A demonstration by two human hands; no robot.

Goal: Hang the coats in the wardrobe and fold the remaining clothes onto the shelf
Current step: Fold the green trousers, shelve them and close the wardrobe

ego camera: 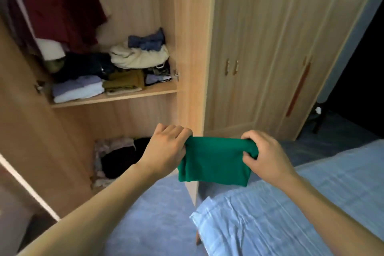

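A folded green garment (214,162) hangs in the air between my hands, in front of the open wardrobe. My left hand (166,147) grips its upper left corner and my right hand (268,156) grips its upper right corner. Above and to the left, the wardrobe shelf (116,96) carries several folded clothes: a white-lilac pile, an olive one, dark ones, a cream one and a blue denim piece on top. A dark red coat (62,4) hangs at the upper left above the shelf.
A bed with a light blue sheet (291,214) fills the lower right. The wardrobe's open door (31,141) stands at the left. More clothes (118,158) lie in the wardrobe's bottom compartment. Closed wardrobe doors (259,58) are to the right, blue floor below.
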